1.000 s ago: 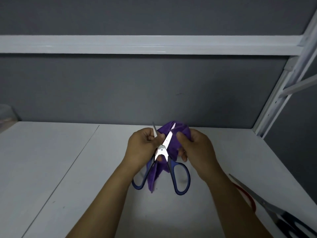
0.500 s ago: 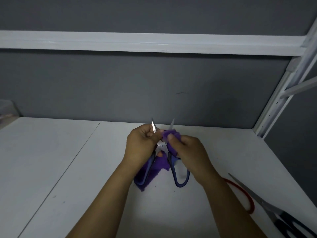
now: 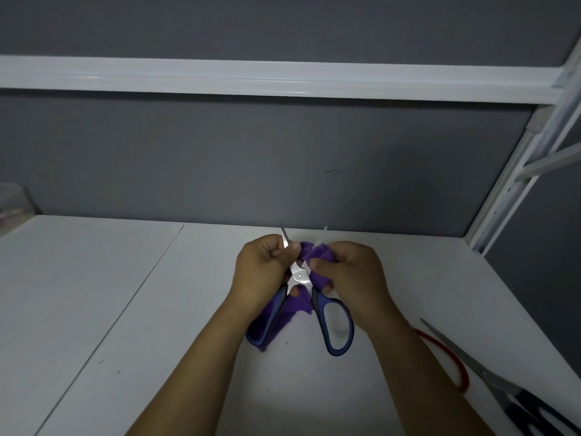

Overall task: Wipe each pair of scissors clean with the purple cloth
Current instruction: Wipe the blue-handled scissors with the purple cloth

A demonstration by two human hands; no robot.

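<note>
Obs: scissors [image 3: 300, 275] held above counter [image 3: 125, 309], blades spread so each is reachable. Left hand [image 3: 261, 272] fingers clamped on one blade to steady it; right hand [image 3: 349, 275] fingers clamped on cloth [image 3: 314, 253] wrapping the other. Second pair [image 3: 490, 376] lies right.

Single head-worn wide-angle view, looking forward and down over the bench [image 3: 94, 294] toward the grey wall [image 3: 220, 158] at 12 o'clock. Forearms enter from 6 o'clock. The left hand [image 3: 261, 272] and right hand [image 3: 352, 278] lie near the lens, just below centre. A white upright [image 3: 515, 171] bounds the view at 2 o'clock.
</note>
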